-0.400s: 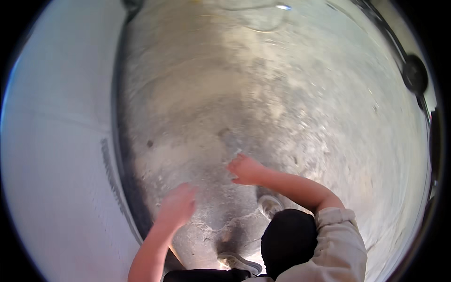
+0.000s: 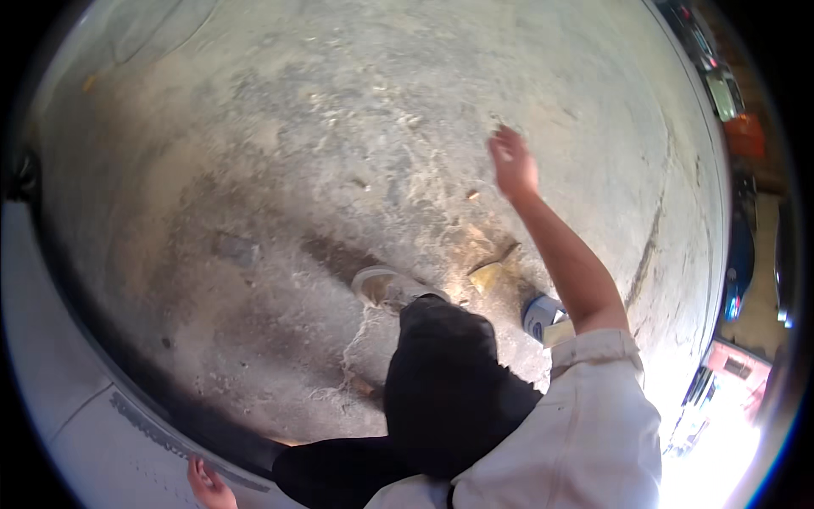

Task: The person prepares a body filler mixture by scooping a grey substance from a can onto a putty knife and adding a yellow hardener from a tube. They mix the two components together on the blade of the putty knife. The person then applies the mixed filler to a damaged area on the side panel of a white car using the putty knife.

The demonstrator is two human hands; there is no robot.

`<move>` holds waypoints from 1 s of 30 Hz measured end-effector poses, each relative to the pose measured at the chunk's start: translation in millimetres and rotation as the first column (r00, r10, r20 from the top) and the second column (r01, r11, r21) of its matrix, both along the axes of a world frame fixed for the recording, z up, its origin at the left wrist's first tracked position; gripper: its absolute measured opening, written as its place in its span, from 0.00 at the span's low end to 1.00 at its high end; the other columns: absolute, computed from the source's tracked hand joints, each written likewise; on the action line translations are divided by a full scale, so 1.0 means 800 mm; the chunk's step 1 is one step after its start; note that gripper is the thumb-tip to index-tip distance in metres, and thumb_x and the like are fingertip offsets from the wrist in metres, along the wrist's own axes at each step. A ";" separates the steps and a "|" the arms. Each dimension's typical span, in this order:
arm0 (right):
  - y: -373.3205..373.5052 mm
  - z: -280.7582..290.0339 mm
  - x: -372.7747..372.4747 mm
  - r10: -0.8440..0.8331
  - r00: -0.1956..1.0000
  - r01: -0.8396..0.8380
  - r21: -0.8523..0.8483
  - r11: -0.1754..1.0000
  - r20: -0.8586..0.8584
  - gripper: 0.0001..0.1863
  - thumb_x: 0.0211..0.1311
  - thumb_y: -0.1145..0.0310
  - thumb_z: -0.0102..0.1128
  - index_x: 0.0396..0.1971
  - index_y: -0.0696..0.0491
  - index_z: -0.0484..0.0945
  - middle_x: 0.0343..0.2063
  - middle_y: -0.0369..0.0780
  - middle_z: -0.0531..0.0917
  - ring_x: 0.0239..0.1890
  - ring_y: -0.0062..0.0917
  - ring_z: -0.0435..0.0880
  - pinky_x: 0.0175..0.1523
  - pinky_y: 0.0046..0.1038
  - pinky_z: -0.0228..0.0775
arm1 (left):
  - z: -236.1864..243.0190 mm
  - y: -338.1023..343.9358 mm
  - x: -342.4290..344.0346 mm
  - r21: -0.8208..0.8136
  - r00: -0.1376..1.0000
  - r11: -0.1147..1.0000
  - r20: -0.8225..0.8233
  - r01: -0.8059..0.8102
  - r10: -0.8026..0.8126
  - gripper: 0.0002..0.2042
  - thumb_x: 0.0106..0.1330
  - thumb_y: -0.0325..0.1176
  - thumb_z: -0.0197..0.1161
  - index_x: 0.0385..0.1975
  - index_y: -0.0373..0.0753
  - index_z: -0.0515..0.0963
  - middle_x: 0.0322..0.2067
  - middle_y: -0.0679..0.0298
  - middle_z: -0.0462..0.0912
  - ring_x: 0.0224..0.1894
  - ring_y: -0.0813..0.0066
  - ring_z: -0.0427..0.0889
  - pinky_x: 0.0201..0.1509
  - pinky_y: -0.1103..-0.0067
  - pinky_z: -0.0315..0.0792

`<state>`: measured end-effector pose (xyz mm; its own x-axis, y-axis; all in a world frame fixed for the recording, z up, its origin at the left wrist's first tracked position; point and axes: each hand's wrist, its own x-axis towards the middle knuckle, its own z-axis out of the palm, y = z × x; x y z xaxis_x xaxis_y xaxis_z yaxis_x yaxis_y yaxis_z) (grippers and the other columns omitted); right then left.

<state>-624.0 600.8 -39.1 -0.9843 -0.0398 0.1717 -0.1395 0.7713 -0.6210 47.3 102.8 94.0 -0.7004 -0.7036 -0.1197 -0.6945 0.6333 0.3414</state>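
Note:
My right arm reaches out over the rough concrete floor (image 2: 356, 161). My right hand (image 2: 515, 161) is in the air with loosely parted fingers, nothing in it. Down at the lower left, my left hand (image 2: 209, 485) is by the edge of a pale smooth panel (image 2: 64, 373), its fingers apart and holding nothing. Whether its fingertips touch the panel I cannot tell. A blue and white can (image 2: 536, 317) stands below my right forearm. Near it on the floor lies a flat yellowish piece (image 2: 486, 276) with a dark strip beside it.
My light shoe (image 2: 381, 287) is planted on the floor, with my dark-trousered leg (image 2: 445, 382) above it. A small brownish bit (image 2: 472, 195) lies on the concrete. Along the far right are a red-orange object (image 2: 746, 136) and other clutter. A thin cable (image 2: 161, 42) curves at the upper left.
My view has turned to the right, bringing the can and yellowish piece into sight. My right hand has swung forward and outward; my left hand has dropped back toward the panel's edge.

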 end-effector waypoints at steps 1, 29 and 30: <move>0.050 0.008 0.007 -0.123 0.992 0.123 -0.017 0.992 0.010 0.26 0.61 0.54 0.63 0.55 0.53 0.73 0.46 0.44 0.82 0.49 0.33 0.82 0.52 0.36 0.73 | 0.008 0.008 0.013 -0.023 0.994 0.998 0.093 -0.064 0.066 0.17 0.67 0.22 0.52 0.55 0.34 0.71 0.48 0.54 0.77 0.40 0.65 0.81 0.39 0.74 0.73; 0.514 -0.071 0.408 -0.833 0.245 0.733 0.467 0.494 0.496 0.54 0.55 0.26 0.43 0.67 0.60 0.58 0.65 0.55 0.63 0.69 0.43 0.58 0.71 0.41 0.50 | 0.030 0.014 0.070 0.190 0.977 0.966 0.156 -0.173 0.144 0.14 0.68 0.29 0.52 0.51 0.35 0.76 0.37 0.55 0.81 0.36 0.63 0.81 0.40 0.72 0.76; 0.536 -0.073 0.407 -0.763 0.303 0.679 0.432 0.593 0.571 0.52 0.58 0.26 0.39 0.66 0.61 0.60 0.64 0.54 0.66 0.70 0.40 0.59 0.70 0.41 0.51 | 0.038 0.029 0.045 0.095 0.978 0.993 0.203 -0.063 0.042 0.14 0.68 0.29 0.52 0.50 0.35 0.77 0.37 0.55 0.82 0.36 0.63 0.82 0.41 0.72 0.76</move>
<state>-298.2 1029.5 -97.7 -0.4402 0.7715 -0.4595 0.8967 0.4048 -0.1794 83.6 125.9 124.1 -0.6176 -0.7159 -0.3258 -0.7865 0.5637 0.2524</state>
